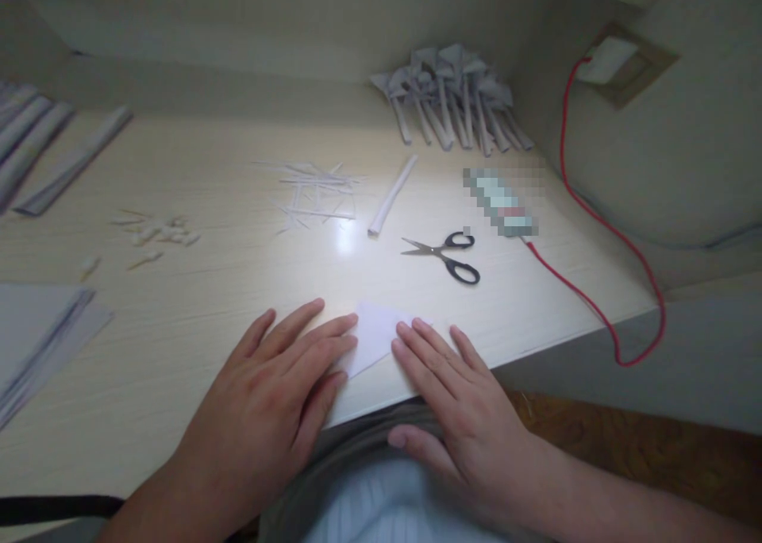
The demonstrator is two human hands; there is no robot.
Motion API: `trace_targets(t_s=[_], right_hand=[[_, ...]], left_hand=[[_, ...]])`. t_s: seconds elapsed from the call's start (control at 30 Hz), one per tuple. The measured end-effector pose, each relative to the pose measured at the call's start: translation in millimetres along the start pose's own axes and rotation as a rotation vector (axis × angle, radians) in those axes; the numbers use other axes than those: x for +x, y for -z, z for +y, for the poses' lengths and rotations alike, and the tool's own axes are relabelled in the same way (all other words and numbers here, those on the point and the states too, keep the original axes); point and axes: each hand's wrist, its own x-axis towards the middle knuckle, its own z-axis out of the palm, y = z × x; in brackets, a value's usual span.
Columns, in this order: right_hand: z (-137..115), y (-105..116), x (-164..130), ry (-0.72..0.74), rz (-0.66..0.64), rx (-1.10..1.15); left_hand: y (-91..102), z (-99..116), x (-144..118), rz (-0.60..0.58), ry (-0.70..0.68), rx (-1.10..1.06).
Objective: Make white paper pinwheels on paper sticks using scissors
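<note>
A small folded piece of white paper [375, 333] lies flat near the front edge of the desk. My left hand [271, 384] rests on its left side, fingers stretched out and holding nothing. From the right, the fingertips of my right hand [456, 396] press on the paper, with the thumb held apart over the desk's edge. Parts of the paper are hidden under both hands. Just beyond it lie open scissors [437, 251] with black handles. A rolled white paper tube [393, 196] sits behind them.
Thin paper strips [321, 182] and cotton-tipped sticks [160, 232] are scattered left of centre. Folded paper pieces with stems [461, 98] are heaped at the back. Paper sheets [36, 329] and rolls [36, 134] lie at left. A red cable [571, 281] runs from a blurred device [503, 202].
</note>
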Motion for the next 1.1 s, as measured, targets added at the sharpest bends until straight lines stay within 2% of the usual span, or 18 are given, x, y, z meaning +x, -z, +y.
trace_targets(t_s=[0.23,0.43,0.63,0.73,0.87,1.0,1.1], right_hand=[[11,-4,-6,-0.048,0.040,0.009],[14,-5,-7,-0.045,0.073,0.073],[-4,-8,5,-0.119,0.143,0.113],[-14,-14,13,-0.016,0.144,0.124],[-17,-20,12,0.001,0.150,0.106],[-17,-25,2,-0.009,0.211,0.115],[-18,-35,-4,0.027,0.354,0.182]], left_hand=[[-4.8,1,-2,0.032,0.011,0.051],[-7.5,3,-12,0.112,0.039,0.132],[-16.4,10,-15,0.223,0.016,0.236],[-25.5,16,-16,0.288,0.021,0.294],[-34.1,25,-17,0.337,0.067,0.323],[-37.3,31,-23,0.427,0.139,0.240],[-34.2,35,-25,0.520,0.242,-0.015]])
